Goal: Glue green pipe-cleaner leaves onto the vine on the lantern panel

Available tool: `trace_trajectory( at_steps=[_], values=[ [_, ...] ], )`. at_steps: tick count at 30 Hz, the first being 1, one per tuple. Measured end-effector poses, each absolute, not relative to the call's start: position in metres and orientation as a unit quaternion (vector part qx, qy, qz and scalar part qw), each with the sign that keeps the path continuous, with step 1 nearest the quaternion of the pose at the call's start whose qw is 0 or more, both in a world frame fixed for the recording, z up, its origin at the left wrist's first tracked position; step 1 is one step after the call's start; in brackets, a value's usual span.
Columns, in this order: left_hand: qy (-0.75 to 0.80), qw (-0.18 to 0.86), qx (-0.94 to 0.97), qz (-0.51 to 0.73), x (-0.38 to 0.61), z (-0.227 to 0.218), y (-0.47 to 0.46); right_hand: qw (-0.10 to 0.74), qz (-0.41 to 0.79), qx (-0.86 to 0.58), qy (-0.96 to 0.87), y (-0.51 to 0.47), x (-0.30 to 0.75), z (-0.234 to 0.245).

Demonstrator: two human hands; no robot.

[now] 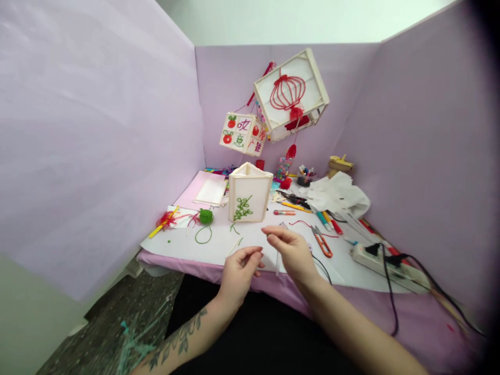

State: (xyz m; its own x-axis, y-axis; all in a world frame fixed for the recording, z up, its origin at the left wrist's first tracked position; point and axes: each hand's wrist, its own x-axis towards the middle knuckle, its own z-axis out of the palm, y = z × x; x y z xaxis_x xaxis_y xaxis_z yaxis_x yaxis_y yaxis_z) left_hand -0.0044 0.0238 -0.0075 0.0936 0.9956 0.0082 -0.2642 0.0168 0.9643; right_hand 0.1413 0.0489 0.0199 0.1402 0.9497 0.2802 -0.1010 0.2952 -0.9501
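Both bare hands are raised over the near edge of the white-covered desk (183,250), the left hand (242,266) with its fingers curled toward the thumb and the right hand (288,252), slightly farther off, with thumb and fingertips drawn close in a pinch; whether either grips something thin, I cannot tell. The hands are near each other but apart. Just beyond them, near the middle of the desk, a white triangular paper lantern with pale stick edges (258,192) stands upright, a leafy green sprig on its near face. Short green yarn scraps (234,228) lie between it and the left hand. To the lantern's left sit a green ball of yarn (206,216) and, nearer, a loop of green yarn (203,234). Farther left, a yellow stick (159,228) lies across tangled red threads (167,219). Right of the right hand lie orange-handled scissors (323,244), and farther right a white power strip with black plugs (394,270). Beyond the scissors is a crumpled white sheet (338,194). Above the far side hang a large box lantern with a red lantern design (312,86) and a smaller decorated white lantern (239,131).
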Motion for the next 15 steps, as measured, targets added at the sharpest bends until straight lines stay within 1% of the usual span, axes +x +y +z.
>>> trace_trajectory(
  at_steps=[2,3,5,6,7,9,12,15],
  values=[
    [0.415,0.59,0.434,0.541,-0.008,-0.012,0.024,0.612,0.358,-0.419,-0.568,0.075,0.156,0.051],
    [0.417,0.59,0.427,0.544,-0.01,-0.014,0.025,0.581,0.254,-0.422,-0.648,0.092,0.161,0.069],
    [0.419,0.592,0.411,0.553,-0.015,-0.017,0.025,0.467,0.078,-0.439,-0.764,0.131,0.168,0.103],
    [0.42,0.593,0.403,0.556,-0.018,-0.019,0.025,0.393,0.026,-0.455,-0.799,0.15,0.169,0.117],
    [0.42,0.595,0.397,0.559,-0.02,-0.02,0.025,0.31,0.002,-0.468,-0.828,0.169,0.169,0.128],
    [0.42,0.599,0.387,0.561,-0.024,-0.021,0.024,0.25,0.011,-0.465,-0.849,0.198,0.166,0.141],
    [0.416,0.612,0.377,0.557,-0.024,-0.02,0.02,0.194,0.042,-0.453,-0.869,0.225,0.159,0.147],
    [0.404,0.629,0.378,0.546,-0.023,-0.016,0.018,0.17,0.056,-0.454,-0.873,0.237,0.158,0.159]
  ],
)
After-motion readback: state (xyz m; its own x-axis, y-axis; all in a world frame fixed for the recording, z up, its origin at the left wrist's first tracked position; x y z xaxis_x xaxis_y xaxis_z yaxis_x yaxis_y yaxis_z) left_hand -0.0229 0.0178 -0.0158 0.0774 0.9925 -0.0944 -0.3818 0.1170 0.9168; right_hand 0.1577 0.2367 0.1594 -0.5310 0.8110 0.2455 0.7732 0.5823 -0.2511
